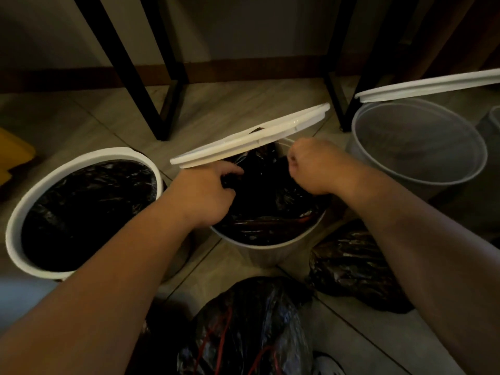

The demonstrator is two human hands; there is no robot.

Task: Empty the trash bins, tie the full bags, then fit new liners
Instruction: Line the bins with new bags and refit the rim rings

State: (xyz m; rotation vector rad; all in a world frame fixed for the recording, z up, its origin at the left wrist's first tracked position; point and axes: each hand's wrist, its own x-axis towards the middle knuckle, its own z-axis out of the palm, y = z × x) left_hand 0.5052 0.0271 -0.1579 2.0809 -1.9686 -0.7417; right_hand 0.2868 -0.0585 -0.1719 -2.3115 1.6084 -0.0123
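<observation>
Three white round bins stand on the tiled floor. The middle bin [266, 246] holds a black liner [266, 201] with a red drawstring, and its white lid [251, 138] is tipped up behind it. My left hand [205, 192] reaches into the bin and grips the black liner. My right hand [315, 165] is closed on the liner's far edge near the lid. The left bin [16, 220] is lined with a black bag [86, 209]. The right bin [416, 174] is bare inside, its lid [430, 86] raised.
Two filled black bags lie on the floor in front: one [251, 328] with red strings near me, another [354, 269] under my right forearm. Black metal furniture legs [165, 77] stand behind the bins. A yellow object [13, 155] sits at the left edge.
</observation>
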